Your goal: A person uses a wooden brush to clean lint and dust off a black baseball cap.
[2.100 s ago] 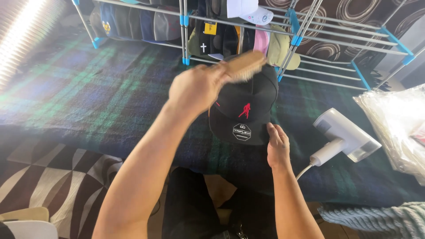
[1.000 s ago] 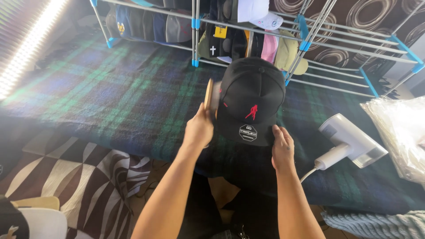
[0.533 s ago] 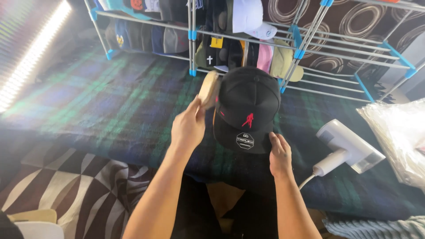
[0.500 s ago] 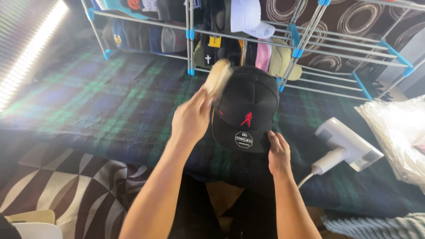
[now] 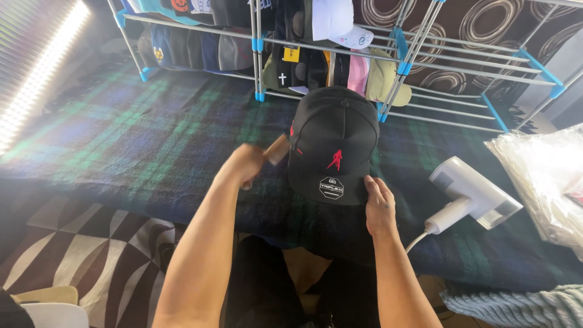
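Dark blue-and-green plaid cloth (image 5: pixel 152 133) covers the table below a metal rack of hanging caps (image 5: pixel 316 36). One black cap with a red figure (image 5: pixel 333 143) stands between the two hands. Closed around one wooden brush (image 5: pixel 276 150), the left hand (image 5: pixel 246 167) sits against the cap's left side. Fingers loosely curled, the right hand (image 5: pixel 379 206) pinches the brim. One white handheld steamer (image 5: pixel 470 194) lies to the right.
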